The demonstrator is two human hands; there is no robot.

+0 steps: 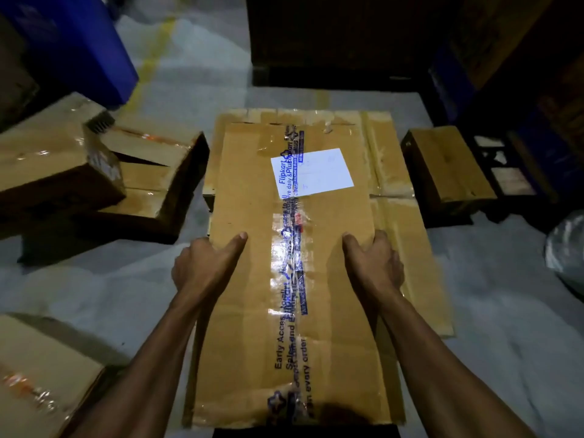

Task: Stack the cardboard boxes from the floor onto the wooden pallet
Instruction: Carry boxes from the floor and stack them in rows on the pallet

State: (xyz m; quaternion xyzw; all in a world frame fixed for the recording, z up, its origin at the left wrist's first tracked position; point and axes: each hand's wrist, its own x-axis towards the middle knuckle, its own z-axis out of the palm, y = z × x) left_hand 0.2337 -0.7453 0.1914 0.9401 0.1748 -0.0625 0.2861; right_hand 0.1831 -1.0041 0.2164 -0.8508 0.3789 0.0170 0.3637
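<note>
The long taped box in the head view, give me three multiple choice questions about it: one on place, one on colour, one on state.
1. Where do the hands hold the long taped box?
A. On its two long side edges
B. Both on the far end
C. Underneath

2. What colour is the print on the tape?
A. Red
B. Blue
C. Green

3. How is the box's top?
A. Flaps open
B. Taped shut
C. Torn away

Answers:
1 A, the left hand takes the left edge and the right hand the right edge.
2 B, the lettering is blue.
3 B, glossy tape runs down the closed seam, beside a white label.
</note>
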